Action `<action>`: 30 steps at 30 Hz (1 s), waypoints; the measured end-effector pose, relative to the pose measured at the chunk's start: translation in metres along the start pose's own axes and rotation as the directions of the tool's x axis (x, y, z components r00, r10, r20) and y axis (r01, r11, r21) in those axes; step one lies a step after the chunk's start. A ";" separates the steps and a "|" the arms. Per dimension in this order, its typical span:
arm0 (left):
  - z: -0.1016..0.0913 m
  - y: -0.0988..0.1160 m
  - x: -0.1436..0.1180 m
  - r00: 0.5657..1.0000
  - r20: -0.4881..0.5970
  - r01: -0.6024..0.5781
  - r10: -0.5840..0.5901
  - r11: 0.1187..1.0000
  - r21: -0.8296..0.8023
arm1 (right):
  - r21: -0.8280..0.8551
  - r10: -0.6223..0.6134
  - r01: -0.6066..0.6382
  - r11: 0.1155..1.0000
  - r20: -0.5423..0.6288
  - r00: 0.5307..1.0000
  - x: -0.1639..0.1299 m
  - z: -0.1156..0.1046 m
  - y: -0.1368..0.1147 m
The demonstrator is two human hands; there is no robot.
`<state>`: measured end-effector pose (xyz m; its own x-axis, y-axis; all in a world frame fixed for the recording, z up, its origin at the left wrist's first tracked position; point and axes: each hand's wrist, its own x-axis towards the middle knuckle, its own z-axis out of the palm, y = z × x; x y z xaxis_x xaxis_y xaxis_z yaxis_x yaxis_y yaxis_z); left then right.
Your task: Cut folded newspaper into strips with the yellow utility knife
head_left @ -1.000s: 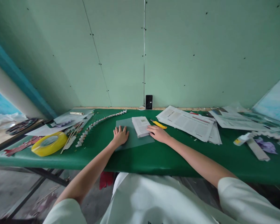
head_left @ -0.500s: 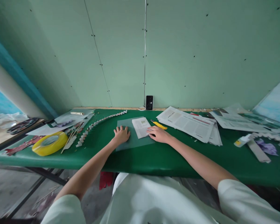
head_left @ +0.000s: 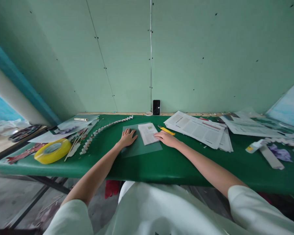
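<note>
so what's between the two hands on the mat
In the head view, a folded printed paper lies on the mat between the left hand and the right hand, whose fingers touch its edge.

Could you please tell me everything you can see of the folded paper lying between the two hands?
The folded paper is a white printed sheet with fine text and a small green mark near its far end. It lies flat, slightly askew, on a pale translucent mat on the green table. The right hand rests open on its right edge; the left hand lies flat on the mat beside it, apart from the paper. A yellow knife lies just beyond.
</note>
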<state>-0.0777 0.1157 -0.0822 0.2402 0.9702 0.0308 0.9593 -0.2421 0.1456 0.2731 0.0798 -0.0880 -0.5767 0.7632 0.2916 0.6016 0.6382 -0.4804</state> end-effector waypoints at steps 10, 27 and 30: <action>0.008 0.022 -0.001 0.996 -0.092 0.030 -0.023 0.997 0.074 | 0.039 0.080 -0.079 0.996 -0.027 0.996 0.012 0.002 0.010; 0.011 0.026 0.000 0.989 -0.150 0.015 -0.007 0.999 0.049 | -0.062 0.188 -0.186 0.981 0.023 0.982 0.012 0.006 0.016; 0.012 0.027 0.001 0.988 -0.152 0.014 -0.005 0.998 0.061 | -0.060 0.204 -0.201 0.978 0.037 0.978 0.011 0.005 0.014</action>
<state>-0.0498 0.1105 -0.0897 0.2101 0.9609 0.1801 0.9699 -0.2281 0.0857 0.2725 0.0967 -0.0952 -0.4622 0.8728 0.1569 0.7375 0.4766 -0.4785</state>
